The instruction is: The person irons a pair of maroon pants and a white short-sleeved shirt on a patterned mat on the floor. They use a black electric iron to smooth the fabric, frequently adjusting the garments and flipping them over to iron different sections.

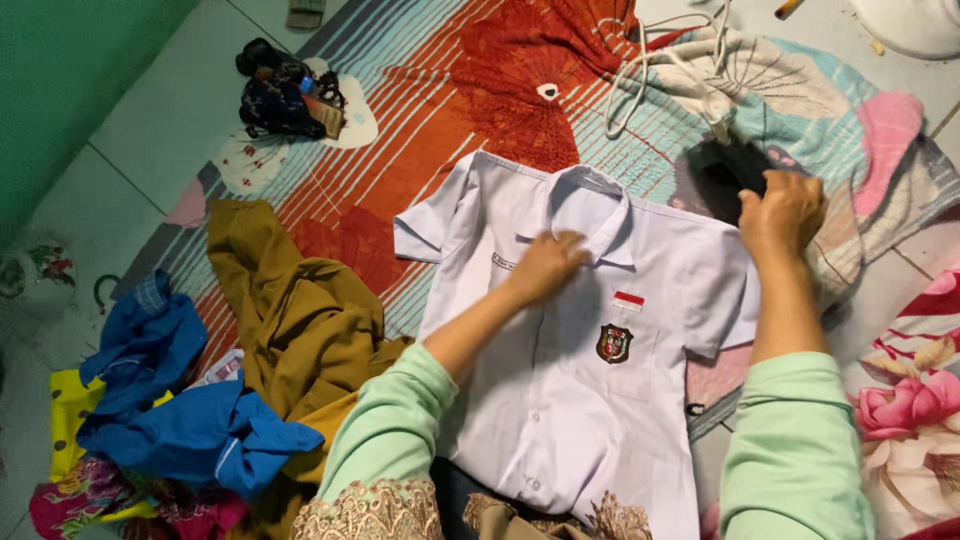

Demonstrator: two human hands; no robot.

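A white short-sleeved shirt (pixel 580 380) with a chest badge lies spread flat on a patterned blanket (pixel 420 130). My left hand (pixel 545 265) presses on the shirt just below its collar, fingers flat. My right hand (pixel 782 212) is closed around the handle of a dark clothes iron (pixel 722 178), which sits on the blanket just past the shirt's right shoulder. A white cord (pixel 650 70) runs from the iron toward the top of the view.
A mustard-brown garment (pixel 290 310) lies crumpled left of the shirt. Blue clothes (pixel 170 400) and colourful fabric are piled at the lower left. A small dark bundle (pixel 280 95) sits at the upper left. A floral cloth (pixel 915 400) is at the right.
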